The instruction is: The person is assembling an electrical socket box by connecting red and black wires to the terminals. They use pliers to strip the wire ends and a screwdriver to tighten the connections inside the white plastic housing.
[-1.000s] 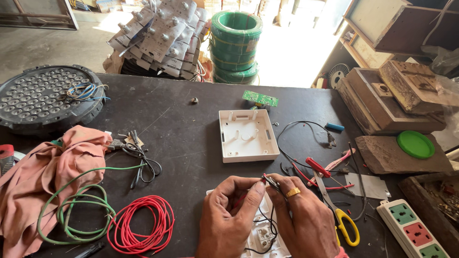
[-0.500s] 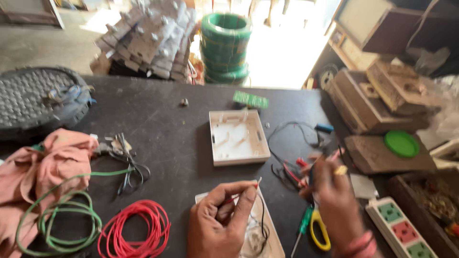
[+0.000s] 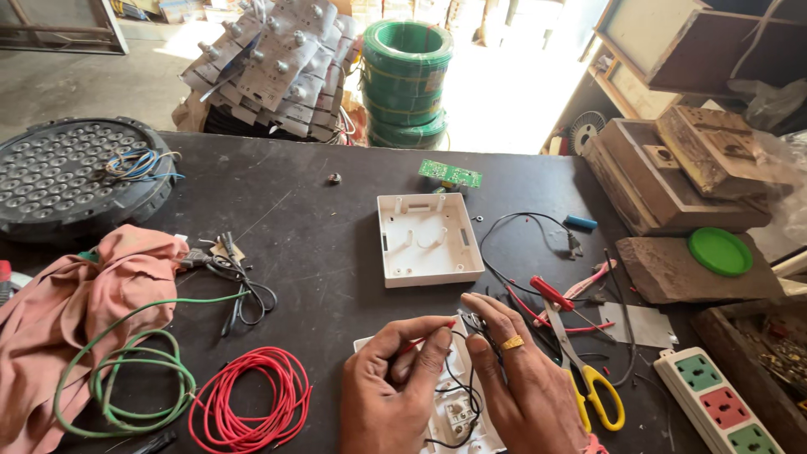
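My left hand [image 3: 395, 387] pinches a thin red wire [image 3: 418, 340] between thumb and forefinger, over a white switch plate [image 3: 454, 416] with black wires on it. My right hand [image 3: 517, 382], wearing a yellow ring, holds the black wire end [image 3: 471, 322] right beside the left fingertips. Both hands are low in the view at the table's near edge. An empty white plastic box [image 3: 429, 238] lies just beyond them.
Yellow-handled scissors [image 3: 588, 378] and red pliers [image 3: 551, 294] lie right of my hands. Red [image 3: 248, 403] and green [image 3: 126, 387] wire coils and a pink cloth [image 3: 76, 311] sit left. A round LED lamp [image 3: 71, 176], power strip [image 3: 719, 403], wooden boxes [image 3: 681, 168] and green wire spool [image 3: 408, 84] surround.
My right hand had reached right toward the scissors and pliers half a second ago; it is now back beside my left hand on the wires.
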